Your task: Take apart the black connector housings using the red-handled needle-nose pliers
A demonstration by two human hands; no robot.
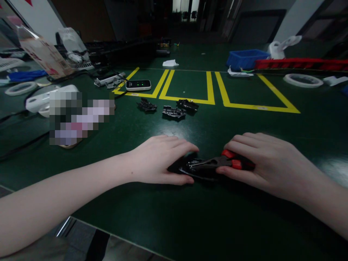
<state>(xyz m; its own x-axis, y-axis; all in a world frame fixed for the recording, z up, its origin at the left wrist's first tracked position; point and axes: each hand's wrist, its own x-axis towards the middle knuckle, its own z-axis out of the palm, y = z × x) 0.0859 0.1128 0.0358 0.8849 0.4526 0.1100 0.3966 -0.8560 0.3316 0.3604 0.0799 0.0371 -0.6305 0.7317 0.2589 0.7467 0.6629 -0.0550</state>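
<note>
My right hand (261,165) is wrapped round a pair of pliers (212,163) with red and black handles. The jaws point left and rest on a black plastic part (199,175) lying low over the table. Thumb and fingers of my left hand (163,159) grip that part at its left end. Its exact shape is partly hidden by the hand and the pliers, and I cannot tell whether the jaws bite on it. Farther back lie three similar black plastic parts: one to the left (146,105), one in the middle (174,112) and one to the right (188,105).
Yellow tape outlines (187,99) mark the green table (130,214). Behind are a small device with green lights (138,85), a blue bin (246,59), a red strip of trays (301,64) and a tape roll (303,80). A bottle (45,52) and cables stand left.
</note>
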